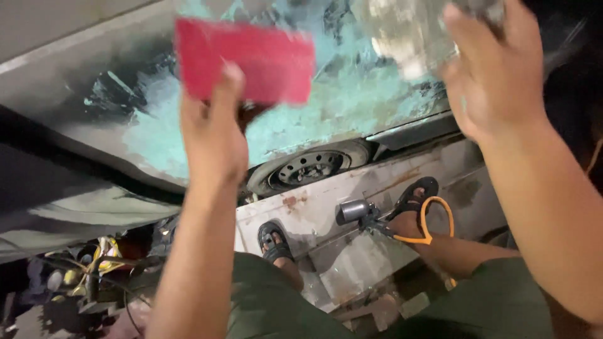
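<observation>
The left hand (213, 135) is raised at 11 o'clock in the view, its grip closed around a red card (248, 58): the thumb lies up the near face and the fingers are hidden behind. The card is a flat, plain red rectangle, its long side running across, tilted slightly down toward 3 o'clock, and its edges are blurred. It sits against a grey car panel (75, 69) that fills the upper half of the view; the panel is patched with pale turquoise filler (352, 94) and dark scuffed areas.

The right hand (496, 69) is up at 1 o'clock, palm toward the panel, fingers curled over a pale, mottled, blurred thing (402, 31) pressed on the panel; what it is cannot be told, nor how tightly the grip closes on it.

Below the panel, near the centre, a wheel (311, 168) with a steel rim shows. At 6 o'clock are the person's two feet in black sandals (274, 242), standing on a worn, pale slab (314, 213) with rust marks. Between the feet lies a spray gun (361, 213) with a metal cup, just beside an orange hose (433, 220) that loops by the sandal at 4 o'clock. At 8 o'clock is a tangle of wires (94, 263).
</observation>
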